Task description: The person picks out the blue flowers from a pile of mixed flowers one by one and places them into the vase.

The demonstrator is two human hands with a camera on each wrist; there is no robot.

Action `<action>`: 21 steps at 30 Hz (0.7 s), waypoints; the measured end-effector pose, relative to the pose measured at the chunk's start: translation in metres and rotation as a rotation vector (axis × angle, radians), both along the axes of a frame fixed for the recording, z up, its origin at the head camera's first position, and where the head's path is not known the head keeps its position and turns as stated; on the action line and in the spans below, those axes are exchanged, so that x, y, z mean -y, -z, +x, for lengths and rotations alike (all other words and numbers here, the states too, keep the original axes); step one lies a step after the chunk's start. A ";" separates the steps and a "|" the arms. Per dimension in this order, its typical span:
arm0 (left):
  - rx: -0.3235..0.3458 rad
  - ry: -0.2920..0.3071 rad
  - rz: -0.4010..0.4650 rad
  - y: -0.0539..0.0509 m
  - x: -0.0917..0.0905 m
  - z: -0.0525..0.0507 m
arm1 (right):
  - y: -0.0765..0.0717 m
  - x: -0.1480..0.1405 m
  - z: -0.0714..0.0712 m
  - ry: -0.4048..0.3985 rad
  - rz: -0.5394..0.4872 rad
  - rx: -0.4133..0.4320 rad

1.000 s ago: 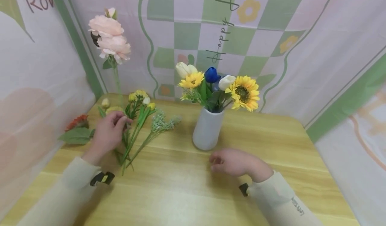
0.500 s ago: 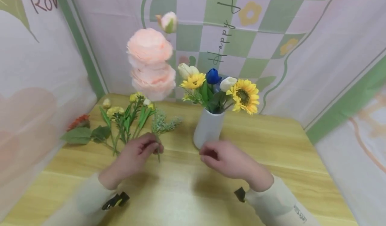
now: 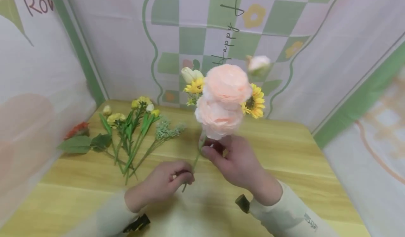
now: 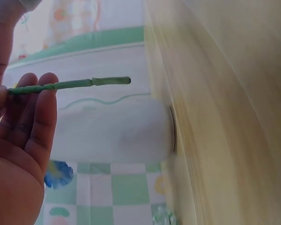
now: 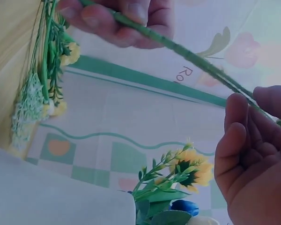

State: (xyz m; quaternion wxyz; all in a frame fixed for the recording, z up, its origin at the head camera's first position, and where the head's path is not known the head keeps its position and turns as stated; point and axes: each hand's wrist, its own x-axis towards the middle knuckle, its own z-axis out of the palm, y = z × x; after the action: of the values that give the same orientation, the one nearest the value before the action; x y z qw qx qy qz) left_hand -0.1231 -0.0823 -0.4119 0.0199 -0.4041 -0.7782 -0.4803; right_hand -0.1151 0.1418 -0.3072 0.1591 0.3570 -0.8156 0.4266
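Note:
My left hand (image 3: 162, 180) pinches the lower green stem (image 4: 75, 85) of a pink flower spray (image 3: 226, 84), its cut end sticking out past the fingers. Higher on the same stem, the thumb and fingers of my right hand (image 3: 243, 163) close around it, as the right wrist view shows at the right hand (image 5: 257, 145). Two large pink blooms and a bud tilt up and to the right, in front of the white vase (image 4: 117, 129). Yellow sunflowers (image 3: 255, 101) and a cream tulip (image 3: 191, 74) show around the blooms; most of the vase is hidden in the head view.
On the table's (image 3: 284, 159) left lie yellow flowers (image 3: 116, 119), a pale green sprig (image 3: 167, 129) and a red-orange flower (image 3: 77, 129) with broad leaves. Behind hangs a checked cloth (image 3: 193, 15); patterned cloth also covers both sides.
The pink spray has moved right from the left side of the table to in front of the vase, carried by my left hand. My right hand has taken hold of its stem.

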 end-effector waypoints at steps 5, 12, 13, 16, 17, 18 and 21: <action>0.027 0.041 0.021 0.002 -0.011 0.001 | -0.009 -0.001 0.001 -0.014 -0.088 0.089; 0.213 0.043 0.032 -0.001 -0.019 0.003 | -0.038 -0.006 -0.007 0.120 0.012 0.091; 0.225 0.039 0.031 -0.001 -0.019 0.003 | -0.045 -0.006 -0.009 0.144 0.030 0.095; 0.256 0.023 0.023 -0.001 -0.017 0.004 | -0.069 -0.006 -0.014 0.213 0.070 0.144; 0.262 0.018 0.015 0.000 -0.016 0.004 | -0.079 -0.006 -0.015 0.241 0.084 0.168; 0.269 0.014 0.006 0.001 -0.014 0.004 | -0.090 -0.007 -0.016 0.262 0.089 0.189; 0.274 0.004 -0.031 0.006 -0.008 0.004 | -0.126 -0.010 -0.019 0.342 0.087 0.232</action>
State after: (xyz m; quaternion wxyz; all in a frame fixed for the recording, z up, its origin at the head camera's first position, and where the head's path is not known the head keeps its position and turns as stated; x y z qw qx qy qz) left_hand -0.1191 -0.0738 -0.4182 -0.0935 -0.3366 -0.7801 -0.5190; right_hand -0.1337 0.1515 -0.1816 0.1186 0.1684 -0.8949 0.3960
